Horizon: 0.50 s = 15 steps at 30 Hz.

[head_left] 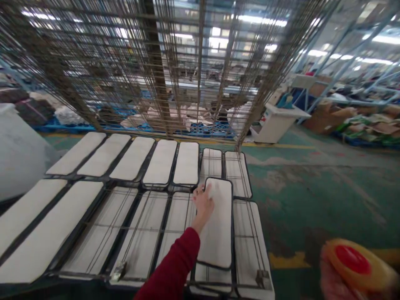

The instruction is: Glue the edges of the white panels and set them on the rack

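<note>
My left hand (203, 203), in a dark red sleeve, grips the left edge of a white rectangular panel (218, 225) with rounded corners and a black rim. This panel overlaps both rows of similar panels on the wire rack. At the lower right, my right hand (334, 275) is closed round a yellow object with a red oval (359, 262). That object is smeared by motion and cut by the frame, so its kind is unclear. White panels (159, 162) lie side by side in the back row, with more panels (50, 225) in the front row.
Tall stacked wire shelves (162, 75) rise behind the panels. A metal clip (118, 270) sits on the rack's front edge. A white sack (21, 154) stands at the left. Green floor (312, 200), a pale cabinet (273, 123) and piled goods (368, 121) are to the right.
</note>
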Motion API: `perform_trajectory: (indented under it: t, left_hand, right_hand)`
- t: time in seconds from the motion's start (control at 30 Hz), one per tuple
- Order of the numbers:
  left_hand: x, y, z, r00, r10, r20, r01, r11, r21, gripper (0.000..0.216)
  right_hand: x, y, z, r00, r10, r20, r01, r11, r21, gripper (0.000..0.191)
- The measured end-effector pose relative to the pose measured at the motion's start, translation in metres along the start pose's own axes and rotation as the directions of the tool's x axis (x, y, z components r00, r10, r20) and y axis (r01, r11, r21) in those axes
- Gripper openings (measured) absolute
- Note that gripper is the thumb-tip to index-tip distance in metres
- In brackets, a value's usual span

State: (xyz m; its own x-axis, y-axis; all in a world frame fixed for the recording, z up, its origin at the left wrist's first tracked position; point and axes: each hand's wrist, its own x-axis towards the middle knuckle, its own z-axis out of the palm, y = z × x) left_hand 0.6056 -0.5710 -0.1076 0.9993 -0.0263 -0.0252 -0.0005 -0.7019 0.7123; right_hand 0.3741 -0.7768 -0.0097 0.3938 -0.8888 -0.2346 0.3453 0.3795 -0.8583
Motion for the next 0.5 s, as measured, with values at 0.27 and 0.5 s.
perform_trajectory:
  t: [0.27,0.5]
  left_hand:
    - [-0.174,-0.05,-0.019,0.877,-0.43,0.213,0.41,0.442,-0.798,0.028]
    - [-0.237,-0.057,0.032,0.536,-0.714,0.45,0.564,-0.094,-0.82,0.036]
  right_hand:
    - [0.009,-0.003,0.015,0.973,0.229,-0.038,-0.223,0.968,0.114,0.035]
    - [0.049,0.002,-0.017,0.933,0.277,0.229,-0.287,0.958,0.01,0.05]
